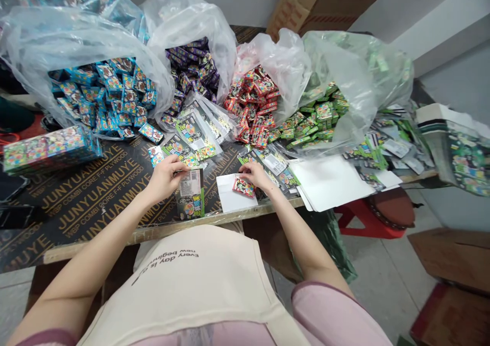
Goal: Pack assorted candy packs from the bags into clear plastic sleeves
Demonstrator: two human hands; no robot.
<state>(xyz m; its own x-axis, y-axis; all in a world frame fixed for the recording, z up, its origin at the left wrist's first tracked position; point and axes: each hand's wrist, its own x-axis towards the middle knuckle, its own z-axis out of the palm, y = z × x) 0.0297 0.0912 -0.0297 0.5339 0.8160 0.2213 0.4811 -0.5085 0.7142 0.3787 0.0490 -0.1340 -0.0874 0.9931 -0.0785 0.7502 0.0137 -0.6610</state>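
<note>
My left hand [167, 176] pinches the top edge of a black and green printed card box [190, 204], laid flat near the table's front edge. To its right, my right hand [255, 175] has its fingers closed on a small red candy packet [244, 188]. That packet lies over a white card [228, 199], which rests at the table edge. Beyond my hands, several flat black and green printed packages [189, 131] overlap in a loose pile. A blue packet [156, 155] lies just past my left hand.
Open plastic bags hold blue packets [111, 91], purple packets [195, 68], red packets [256, 106] and green packets [325, 111] along the back. White sheets [325, 180] and scattered printed cards [398, 137] lie right. A packed display box [51, 149] stands left; a red stool [378, 216] is below.
</note>
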